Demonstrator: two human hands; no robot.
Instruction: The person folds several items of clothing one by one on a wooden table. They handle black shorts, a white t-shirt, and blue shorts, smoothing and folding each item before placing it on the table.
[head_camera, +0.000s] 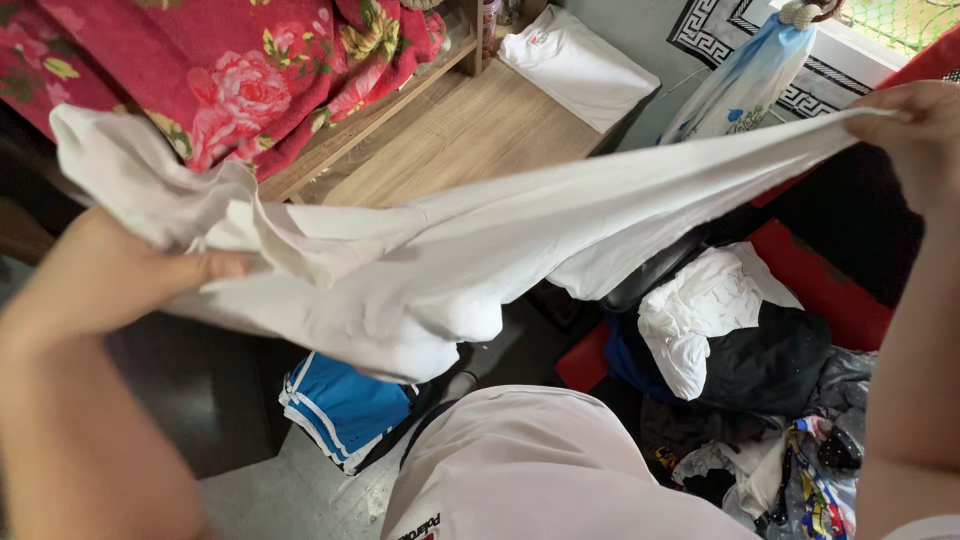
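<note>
Stretching across the whole view from the head camera, a white garment hangs slack between the person's two bare hands, raised above the floor and above the person's own pale-clad lap. The left hand has its fingers curled tight round one bunched end of the cloth, the thumb pressed flat along a fold, with a loose flap rising above the knuckles. The right hand, at the upper right edge, pinches the other end, where the fabric narrows to a thin strip; its fingertips are closed on the cloth, though the picture cuts off part of the hand. Between the two grips the garment sags into a rounded bulge near the middle. Behind it lies a wooden shelf, with a red flowered blanket heaped on the surface beside it and a folded white shirt resting at its far end. On the grey floor below the garment sits a folded blue piece with white stripes. To the right, a pile of clothes holds a crumpled white item on top of dark ones, beside a red surface. A pale blue cloth hangs near the window.
</note>
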